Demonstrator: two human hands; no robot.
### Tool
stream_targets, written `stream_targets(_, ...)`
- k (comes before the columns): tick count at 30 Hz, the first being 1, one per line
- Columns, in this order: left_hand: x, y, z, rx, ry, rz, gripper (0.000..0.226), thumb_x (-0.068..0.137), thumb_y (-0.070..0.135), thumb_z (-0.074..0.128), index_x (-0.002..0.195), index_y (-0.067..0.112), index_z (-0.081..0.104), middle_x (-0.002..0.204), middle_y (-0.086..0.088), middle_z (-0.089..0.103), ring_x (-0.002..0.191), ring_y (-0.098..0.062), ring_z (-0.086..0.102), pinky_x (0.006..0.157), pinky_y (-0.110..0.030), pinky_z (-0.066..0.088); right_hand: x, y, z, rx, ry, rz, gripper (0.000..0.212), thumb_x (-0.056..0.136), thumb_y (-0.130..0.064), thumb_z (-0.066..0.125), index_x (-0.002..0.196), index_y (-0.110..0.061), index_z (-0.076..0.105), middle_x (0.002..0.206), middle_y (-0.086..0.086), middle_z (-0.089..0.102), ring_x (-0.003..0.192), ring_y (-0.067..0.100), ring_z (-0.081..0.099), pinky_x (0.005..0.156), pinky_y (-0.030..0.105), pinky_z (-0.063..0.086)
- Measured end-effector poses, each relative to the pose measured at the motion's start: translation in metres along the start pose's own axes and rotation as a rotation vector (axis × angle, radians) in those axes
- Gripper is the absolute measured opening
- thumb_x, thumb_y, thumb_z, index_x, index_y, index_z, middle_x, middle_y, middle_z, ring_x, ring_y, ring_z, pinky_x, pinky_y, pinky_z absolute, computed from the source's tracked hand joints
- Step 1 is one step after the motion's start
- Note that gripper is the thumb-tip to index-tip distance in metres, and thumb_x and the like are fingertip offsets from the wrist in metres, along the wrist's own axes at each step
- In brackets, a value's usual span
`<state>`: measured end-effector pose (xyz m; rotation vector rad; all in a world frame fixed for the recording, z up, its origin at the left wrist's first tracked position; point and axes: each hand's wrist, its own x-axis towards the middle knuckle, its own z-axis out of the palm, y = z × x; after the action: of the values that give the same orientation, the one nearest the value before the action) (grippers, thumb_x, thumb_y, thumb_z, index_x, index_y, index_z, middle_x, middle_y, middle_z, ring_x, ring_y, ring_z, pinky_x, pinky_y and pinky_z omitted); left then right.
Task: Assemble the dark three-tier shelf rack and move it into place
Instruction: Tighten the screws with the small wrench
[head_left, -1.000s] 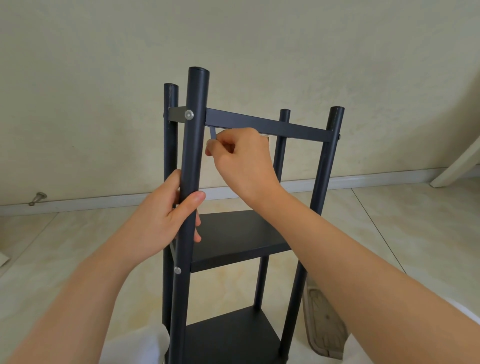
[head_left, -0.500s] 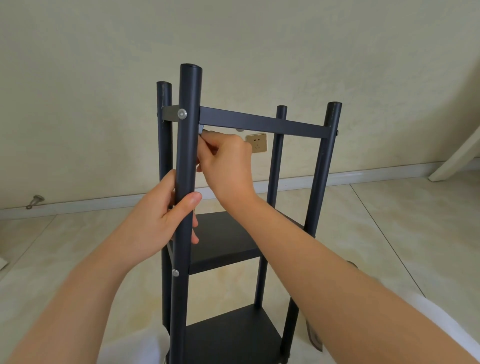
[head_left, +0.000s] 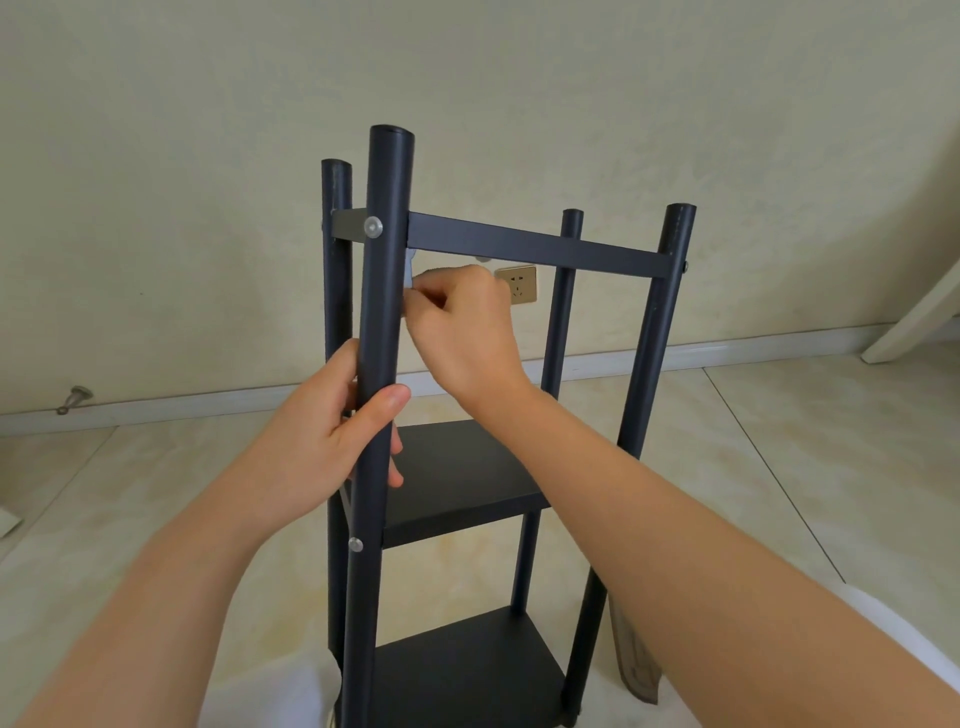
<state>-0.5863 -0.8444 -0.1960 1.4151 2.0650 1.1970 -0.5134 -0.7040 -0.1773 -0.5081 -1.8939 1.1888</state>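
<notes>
The dark shelf rack (head_left: 535, 249) stands upright on the floor in front of me, with four round posts, a top crossbar, and two dark shelf boards lower down. My left hand (head_left: 332, 431) grips the nearest post (head_left: 382, 332) at mid height. Just behind that post, under the crossbar's left end, my right hand (head_left: 462, 327) pinches a small grey tool (head_left: 410, 270), likely a hex key. A silver bolt head (head_left: 373, 227) shows on the post at crossbar level. The tool's tip is hidden behind the post.
A pale wall with a gold socket (head_left: 517, 283) is behind the rack. A door stop (head_left: 75, 397) sits on the skirting at left. A white furniture leg (head_left: 914, 317) slants at right. A flat grey piece (head_left: 636, 660) lies on the tiled floor by the rack's right foot.
My right hand has moved left along the underside of the crossbar to the near post, uncovering the wall socket. My left hand keeps its grip on the post.
</notes>
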Motion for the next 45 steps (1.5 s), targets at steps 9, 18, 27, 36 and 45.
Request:
stream_targets(9, 0.000, 0.000, -0.002, -0.008, -0.014, 0.008, 0.026, 0.080, 0.066, 0.049, 0.102, 0.053, 0.046, 0.079, -0.002, 0.071, 0.064, -0.026, 0.074, 0.057, -0.028, 0.060, -0.005, -0.010, -0.027, -0.078, -0.061, 0.017, 0.028, 0.089, -0.009, 0.061, 0.072, 0.013, 0.066, 0.062, 0.028, 0.049, 0.054, 0.017, 0.038, 0.059, 0.034, 0.040)
stream_targets(18, -0.003, -0.001, -0.006, -0.024, -0.025, -0.004, 0.032, 0.082, 0.060, 0.051, 0.110, 0.045, 0.047, 0.078, -0.003, 0.071, 0.066, -0.026, 0.075, 0.057, -0.028, 0.059, -0.007, -0.017, -0.033, -0.089, -0.113, 0.014, 0.027, 0.090, -0.009, 0.060, 0.077, 0.014, 0.067, 0.071, 0.031, 0.057, 0.059, 0.020, 0.041, 0.066, 0.035, 0.046)
stream_targets(27, -0.004, -0.003, -0.009, -0.037, -0.016, -0.014, 0.018, 0.085, 0.054, 0.053, 0.102, 0.052, 0.050, 0.078, -0.006, 0.071, 0.066, -0.027, 0.075, 0.054, -0.023, 0.058, -0.004, -0.013, -0.022, 0.000, -0.072, 0.006, 0.033, 0.093, -0.010, 0.059, 0.065, 0.006, 0.068, 0.048, 0.005, 0.056, 0.046, 0.005, 0.046, 0.055, 0.021, 0.042)
stream_targets(36, -0.005, -0.005, -0.011, -0.038, -0.018, 0.003, 0.016, 0.083, 0.055, 0.052, 0.099, 0.060, 0.050, 0.078, -0.006, 0.071, 0.066, -0.028, 0.075, 0.054, -0.026, 0.058, -0.006, 0.004, 0.009, -0.010, 0.085, -0.221, 0.033, 0.099, -0.007, 0.057, 0.071, 0.005, 0.070, 0.060, 0.008, 0.067, 0.051, 0.015, 0.062, 0.061, 0.025, 0.052)
stream_targets(45, -0.002, -0.002, -0.011, -0.009, -0.030, 0.003, 0.024, 0.083, 0.055, 0.050, 0.106, 0.062, 0.049, 0.080, -0.005, 0.072, 0.069, -0.025, 0.076, 0.057, -0.023, 0.058, 0.006, 0.014, 0.023, 0.025, 0.212, -0.256, 0.033, 0.097, -0.002, 0.057, 0.065, 0.002, 0.064, 0.056, -0.001, 0.055, 0.046, 0.010, 0.051, 0.056, 0.011, 0.040)
